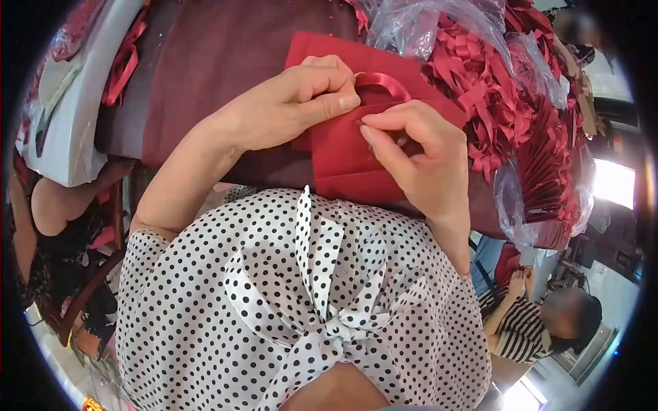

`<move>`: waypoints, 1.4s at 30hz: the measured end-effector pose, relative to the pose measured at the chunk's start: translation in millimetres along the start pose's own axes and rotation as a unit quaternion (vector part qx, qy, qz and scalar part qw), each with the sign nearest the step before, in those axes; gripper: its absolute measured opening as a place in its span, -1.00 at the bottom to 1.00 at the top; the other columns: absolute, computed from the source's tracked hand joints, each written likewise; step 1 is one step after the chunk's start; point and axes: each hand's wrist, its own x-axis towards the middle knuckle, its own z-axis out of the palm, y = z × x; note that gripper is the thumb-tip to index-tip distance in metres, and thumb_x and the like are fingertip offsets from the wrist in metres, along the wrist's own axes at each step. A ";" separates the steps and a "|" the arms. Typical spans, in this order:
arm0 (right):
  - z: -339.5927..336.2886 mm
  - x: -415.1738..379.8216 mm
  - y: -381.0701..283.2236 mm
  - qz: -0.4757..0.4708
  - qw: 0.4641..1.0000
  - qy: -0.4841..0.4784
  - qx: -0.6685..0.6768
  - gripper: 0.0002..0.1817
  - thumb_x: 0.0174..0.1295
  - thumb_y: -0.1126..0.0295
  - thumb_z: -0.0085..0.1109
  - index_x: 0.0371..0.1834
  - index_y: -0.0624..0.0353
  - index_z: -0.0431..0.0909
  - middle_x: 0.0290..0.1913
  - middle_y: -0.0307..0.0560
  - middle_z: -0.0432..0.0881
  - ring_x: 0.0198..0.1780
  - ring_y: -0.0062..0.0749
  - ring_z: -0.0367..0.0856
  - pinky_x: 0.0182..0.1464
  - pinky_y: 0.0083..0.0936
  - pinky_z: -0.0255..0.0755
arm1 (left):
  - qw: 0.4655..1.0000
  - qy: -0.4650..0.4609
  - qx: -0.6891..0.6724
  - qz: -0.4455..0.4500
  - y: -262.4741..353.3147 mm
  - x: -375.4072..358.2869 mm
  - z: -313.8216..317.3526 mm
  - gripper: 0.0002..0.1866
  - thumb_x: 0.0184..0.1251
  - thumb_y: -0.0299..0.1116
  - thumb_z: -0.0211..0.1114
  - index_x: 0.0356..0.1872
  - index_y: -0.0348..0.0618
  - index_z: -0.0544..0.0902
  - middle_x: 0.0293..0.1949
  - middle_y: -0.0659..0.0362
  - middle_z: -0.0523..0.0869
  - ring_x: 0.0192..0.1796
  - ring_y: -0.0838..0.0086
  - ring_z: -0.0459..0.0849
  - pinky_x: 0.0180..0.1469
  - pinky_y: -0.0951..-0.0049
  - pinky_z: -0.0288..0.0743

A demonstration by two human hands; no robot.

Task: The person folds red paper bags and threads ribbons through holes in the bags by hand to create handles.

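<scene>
A flat, folded red paper bag [346,161] lies on the dark red table cover in front of me, with another red sheet or bag [312,51] under its far side. A glossy red ribbon [384,81] forms a loop at the bag's upper edge. My left hand [305,99] is closed at the loop's left end, thumb and finger pinching the ribbon. Just right of it, my right hand [428,151] is closed in a pinch over the bag, its fingertips near the ribbon's other side. Whatever sits between those fingertips is too small to make out.
To the right lie a heap of red ribbons [473,89], fanned red pieces [545,164] and clear plastic wrap [404,27]. A white curved object [89,103] and a ribbon loop [123,68] are at the left. A person in a striped top [524,335] sits at the lower right.
</scene>
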 end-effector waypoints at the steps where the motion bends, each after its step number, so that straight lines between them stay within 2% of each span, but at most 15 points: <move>1: 1.1 0.3 -1.2 0.000 1.000 0.000 -0.001 -0.91 0.16 0.64 0.21 -0.27 0.31 0.62 -0.33 -0.15 0.61 -0.37 -0.66 0.57 -0.36 -0.75 0.41 | 1.000 0.000 0.000 0.001 0.8 -0.8 0.5 -0.71 0.46 -0.25 0.08 -0.43 -0.22 0.40 -0.24 0.25 0.38 -0.13 0.51 0.30 -0.01 0.52 0.18; 10: 9.7 -0.6 -6.0 -0.022 0.996 0.037 -0.079 -0.91 0.05 0.56 0.35 -0.37 0.26 0.63 -0.46 -0.22 0.61 -0.50 -0.70 0.54 -0.45 -0.74 0.39 | 0.999 0.024 0.016 0.018 2.4 -6.1 5.0 -0.76 0.40 -0.30 0.16 -0.42 -0.19 0.39 -0.25 0.25 0.38 -0.14 0.50 0.30 -0.01 0.52 0.19; 16: 21.6 -4.6 -19.0 -0.067 0.963 0.048 -0.257 -0.90 0.12 0.54 0.29 -0.42 0.21 0.53 -0.47 -0.18 0.60 -0.49 -0.60 0.59 -0.46 -0.63 0.44 | 0.970 0.119 0.179 0.115 9.8 -9.0 21.7 -0.84 0.27 -0.43 0.23 -0.41 -0.21 0.42 -0.26 0.14 0.43 -0.13 0.35 0.34 0.02 0.42 0.21; 17: 24.3 -5.8 -17.7 -0.065 0.963 0.050 -0.258 -0.90 0.12 0.54 0.29 -0.42 0.21 0.53 -0.47 -0.18 0.60 -0.49 -0.60 0.59 -0.46 -0.63 0.44 | 0.960 0.149 0.200 0.125 12.9 -10.3 25.2 -0.85 0.26 -0.45 0.23 -0.39 -0.23 0.43 -0.27 0.11 0.43 -0.12 0.28 0.34 0.03 0.37 0.23; 20: 24.8 -6.5 -16.1 0.050 0.996 0.067 -0.030 -0.84 0.18 0.49 0.29 -0.27 0.23 0.49 -0.49 -0.15 0.62 -0.49 -0.61 0.60 -0.43 -0.66 0.46 | 0.947 0.190 0.223 0.132 22.7 -17.0 27.6 -0.86 0.27 -0.46 0.22 -0.39 -0.25 0.43 -0.27 0.08 0.44 -0.11 0.21 0.35 0.03 0.31 0.25; 22: 24.7 -9.3 -11.2 0.107 0.989 0.051 0.091 -0.68 0.15 0.45 0.34 -0.08 0.22 0.45 -0.50 -0.15 0.64 -0.48 -0.61 0.62 -0.40 -0.66 0.49 | 0.973 0.149 0.152 0.094 27.0 -24.6 26.2 -0.83 0.32 -0.45 0.18 -0.43 -0.27 0.43 -0.26 0.09 0.45 -0.09 0.24 0.36 0.03 0.31 0.25; 24: 26.0 -12.1 -16.0 0.054 0.996 0.045 -0.050 -0.64 0.12 0.41 0.37 -0.05 0.21 0.48 -0.47 -0.13 0.68 -0.45 -0.58 0.65 -0.38 -0.63 0.51 | 0.974 0.126 0.162 0.096 22.8 -28.4 14.2 -0.83 0.35 -0.43 0.15 -0.44 -0.27 0.46 -0.25 0.10 0.47 -0.08 0.28 0.38 0.04 0.34 0.26; 26: 24.1 -13.5 -17.9 0.050 0.995 0.033 -0.081 -0.67 0.11 0.37 0.38 -0.09 0.20 0.54 -0.45 -0.10 0.69 -0.44 -0.51 0.68 -0.36 -0.59 0.53 | 0.995 0.010 0.092 0.034 24.8 -29.3 1.0 -0.83 0.39 -0.40 0.09 -0.39 -0.26 0.51 -0.24 0.16 0.44 -0.11 0.38 0.37 0.05 0.43 0.20; 28: 24.0 -14.1 -15.0 -0.032 0.987 0.050 -0.150 -0.75 0.10 0.34 0.39 -0.22 0.19 0.60 -0.44 -0.09 0.69 -0.43 -0.46 0.69 -0.36 -0.58 0.53 | 0.994 0.001 0.104 0.039 27.4 -25.4 -4.6 -0.87 0.33 -0.44 0.15 -0.36 -0.29 0.53 -0.23 0.16 0.44 -0.11 0.39 0.39 0.04 0.43 0.25; 31: 23.3 -13.1 -19.0 -0.040 0.980 0.024 -0.192 -0.79 0.05 0.35 0.42 -0.30 0.18 0.63 -0.43 -0.11 0.66 -0.46 -0.41 0.65 -0.41 -0.54 0.48 | 0.994 -0.066 0.083 -0.014 46.9 -11.9 -13.0 -0.89 0.10 -0.50 0.32 -0.35 -0.26 0.60 -0.24 0.16 0.45 -0.09 0.35 0.42 0.03 0.40 0.33; 32: 22.9 -13.5 -18.6 -0.057 0.977 0.028 -0.203 -0.79 0.02 0.37 0.43 -0.32 0.18 0.64 -0.44 -0.12 0.65 -0.49 -0.38 0.61 -0.43 -0.52 0.46 | 0.995 -0.059 0.082 -0.011 47.6 -7.1 -14.8 -0.89 0.10 -0.50 0.32 -0.35 -0.26 0.60 -0.24 0.16 0.45 -0.09 0.35 0.42 0.03 0.40 0.33; 34: 21.0 -14.1 -21.6 -0.064 0.978 0.024 -0.198 -0.79 0.00 0.37 0.44 -0.32 0.17 0.65 -0.45 -0.12 0.64 -0.49 -0.38 0.60 -0.43 -0.52 0.46 | 0.953 -0.176 0.240 0.060 46.2 4.1 -20.1 -0.89 0.04 -0.49 0.34 -0.37 -0.25 0.64 -0.24 0.16 0.46 -0.07 0.31 0.41 0.02 0.39 0.34; 36: 17.5 -16.5 -22.6 -0.083 0.976 0.018 -0.198 -0.79 -0.02 0.38 0.45 -0.32 0.16 0.66 -0.42 -0.11 0.63 -0.48 -0.39 0.60 -0.45 -0.51 0.44 | 0.947 -0.215 0.233 0.047 45.8 14.0 -20.2 -0.89 -0.01 -0.50 0.34 -0.40 -0.24 0.67 -0.23 0.16 0.45 -0.05 0.28 0.38 0.02 0.38 0.34; 38: 8.9 -18.8 -32.8 -0.067 0.972 0.012 -0.223 -0.82 0.03 0.39 0.40 -0.33 0.15 0.61 -0.42 -0.12 0.54 -0.48 -0.31 0.56 -0.46 -0.45 0.44 | 0.937 -0.253 0.210 0.115 45.0 21.3 -20.0 -0.90 0.00 -0.51 0.33 -0.42 -0.27 0.64 -0.23 0.14 0.44 -0.04 0.26 0.37 0.04 0.36 0.32; 42: -3.4 -18.4 -40.7 -0.052 0.966 0.000 -0.254 -0.88 0.14 0.41 0.28 -0.35 0.13 0.51 -0.40 -0.11 0.43 -0.50 -0.23 0.51 -0.50 -0.37 0.43 | 0.936 -0.192 0.223 0.191 41.9 17.8 -8.7 -0.91 0.02 -0.51 0.29 -0.48 -0.30 0.55 -0.24 0.12 0.42 -0.02 0.20 0.36 0.06 0.30 0.30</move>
